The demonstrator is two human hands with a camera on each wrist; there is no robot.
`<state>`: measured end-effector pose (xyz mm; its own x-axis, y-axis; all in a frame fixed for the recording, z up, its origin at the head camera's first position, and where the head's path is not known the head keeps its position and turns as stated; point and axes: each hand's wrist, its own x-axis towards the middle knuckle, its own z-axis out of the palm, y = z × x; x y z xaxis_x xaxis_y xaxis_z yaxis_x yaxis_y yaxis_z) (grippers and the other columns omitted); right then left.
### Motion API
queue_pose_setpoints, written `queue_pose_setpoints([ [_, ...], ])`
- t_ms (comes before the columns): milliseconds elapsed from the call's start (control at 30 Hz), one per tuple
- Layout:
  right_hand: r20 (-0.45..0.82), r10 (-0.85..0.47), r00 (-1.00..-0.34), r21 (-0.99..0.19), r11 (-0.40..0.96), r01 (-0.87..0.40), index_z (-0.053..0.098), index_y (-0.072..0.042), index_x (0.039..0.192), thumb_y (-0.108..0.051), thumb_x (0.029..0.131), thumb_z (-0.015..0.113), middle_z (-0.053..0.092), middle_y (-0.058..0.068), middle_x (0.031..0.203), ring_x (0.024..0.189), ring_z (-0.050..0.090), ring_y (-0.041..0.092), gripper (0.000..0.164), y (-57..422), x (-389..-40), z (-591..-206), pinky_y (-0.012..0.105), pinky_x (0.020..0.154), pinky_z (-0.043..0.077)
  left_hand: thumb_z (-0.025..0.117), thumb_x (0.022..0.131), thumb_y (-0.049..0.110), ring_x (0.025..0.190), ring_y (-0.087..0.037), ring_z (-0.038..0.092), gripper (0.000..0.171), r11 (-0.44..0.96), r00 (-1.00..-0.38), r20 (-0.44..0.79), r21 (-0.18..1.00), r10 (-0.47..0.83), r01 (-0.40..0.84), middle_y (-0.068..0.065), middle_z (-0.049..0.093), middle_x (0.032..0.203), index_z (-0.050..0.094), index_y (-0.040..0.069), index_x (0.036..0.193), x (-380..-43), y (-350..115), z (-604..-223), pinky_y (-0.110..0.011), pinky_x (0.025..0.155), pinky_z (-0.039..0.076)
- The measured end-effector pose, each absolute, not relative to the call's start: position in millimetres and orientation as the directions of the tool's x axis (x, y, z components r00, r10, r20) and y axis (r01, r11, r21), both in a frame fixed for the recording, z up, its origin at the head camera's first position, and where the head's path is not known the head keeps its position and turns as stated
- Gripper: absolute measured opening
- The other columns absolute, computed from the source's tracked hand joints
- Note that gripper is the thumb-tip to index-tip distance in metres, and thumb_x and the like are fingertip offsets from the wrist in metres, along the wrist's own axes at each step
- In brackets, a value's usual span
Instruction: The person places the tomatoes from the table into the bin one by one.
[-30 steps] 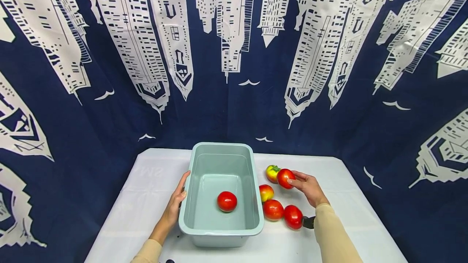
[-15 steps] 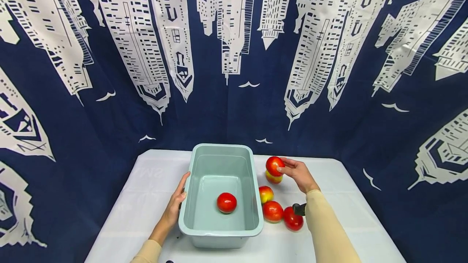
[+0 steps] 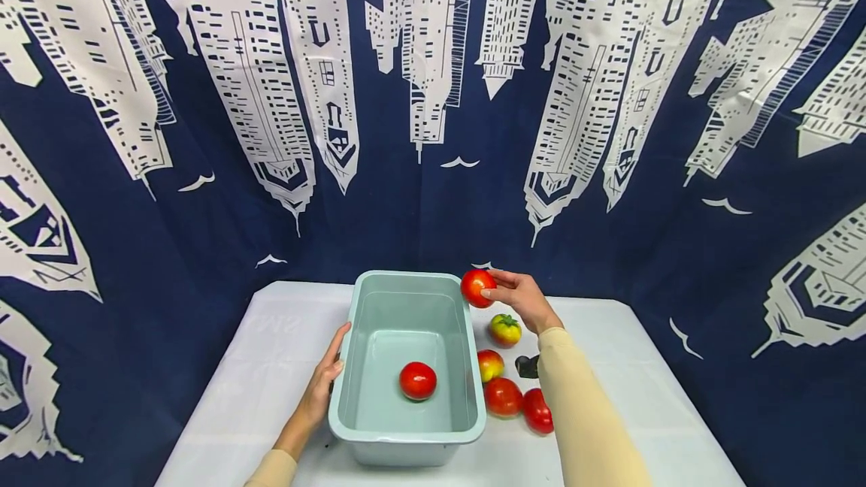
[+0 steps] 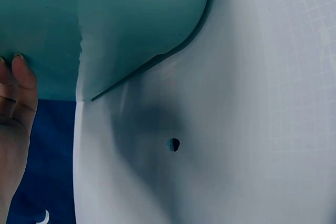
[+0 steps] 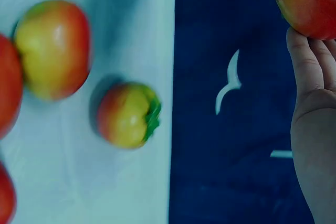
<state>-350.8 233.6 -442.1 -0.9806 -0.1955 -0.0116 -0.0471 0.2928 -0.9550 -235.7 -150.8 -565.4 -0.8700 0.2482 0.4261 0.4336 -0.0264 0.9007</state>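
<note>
Red tomato (image 3: 476, 288) is pinched between thumb and fingers of right hand (image 3: 528, 302), positioned at the fingertips, left of the palm, by the far right corner of bin (image 3: 399, 454). Bin's left wall is touched by left hand (image 3: 319, 389), fingers extended, nothing gripped. Yellow-red tomato (image 3: 505, 330) is seen on tabletop (image 3: 609, 367).

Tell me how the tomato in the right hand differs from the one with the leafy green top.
The held tomato looks mostly red, while the leafy tomato is largely yellow. The leafy tomato shows a green top; in the head view the held tomato shows none. The held tomato is raised in the right hand; the leafy tomato rests on the table. Both are roundish, with red and yellow skin.
</note>
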Motion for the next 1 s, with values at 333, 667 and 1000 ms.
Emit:
queue_pose_setpoints([
  [333, -0.013, -0.252, -0.968, -0.956, 0.287, -0.062, 0.062, -0.010, 0.130, -0.023, 0.082, 0.076, 0.065, 0.011, 0.128, 0.114, 0.061, 0.025, 0.052, 179.2, -355.7, -425.8, 0.049, 0.107, 0.040, 0.027, 0.094, 0.016, 0.119, -0.006, 0.050, 0.063, -0.023, -0.873, 0.422, 0.903, 0.245, 0.430, -0.009, 0.032, 0.154, 0.017, 0.013, 0.156, -235.5, -149.8, -567.8, -0.034, 0.092, 0.044],
  [667, -0.024, -0.314, -0.949, -0.949, 0.307, -0.077, 0.061, -0.010, 0.132, -0.021, 0.082, 0.076, 0.062, 0.010, 0.131, 0.117, 0.055, 0.026, 0.054, 138.5, -355.9, -420.0, 0.044, 0.103, 0.043, 0.027, 0.095, 0.019, 0.121, -0.007, 0.049, 0.062, -0.007, -0.886, 0.399, 0.913, 0.236, 0.409, -0.021, 0.027, 0.155, 0.018, 0.017, 0.156, -236.9, -149.3, -565.3, -0.036, 0.095, 0.043],
  [1000, -0.035, -0.282, -0.959, -0.949, 0.309, -0.056, 0.057, -0.011, 0.136, -0.020, 0.081, 0.077, 0.058, 0.009, 0.139, 0.126, 0.055, 0.028, 0.059, 133.7, -358.7, -426.3, 0.045, 0.109, 0.040, 0.027, 0.095, 0.019, 0.118, -0.008, 0.051, 0.062, -0.001, -0.897, 0.375, 0.923, 0.234, 0.385, -0.019, 0.035, 0.150, 0.019, 0.019, 0.156, -235.1, -150.9, -565.6, -0.040, 0.091, 0.044],
])
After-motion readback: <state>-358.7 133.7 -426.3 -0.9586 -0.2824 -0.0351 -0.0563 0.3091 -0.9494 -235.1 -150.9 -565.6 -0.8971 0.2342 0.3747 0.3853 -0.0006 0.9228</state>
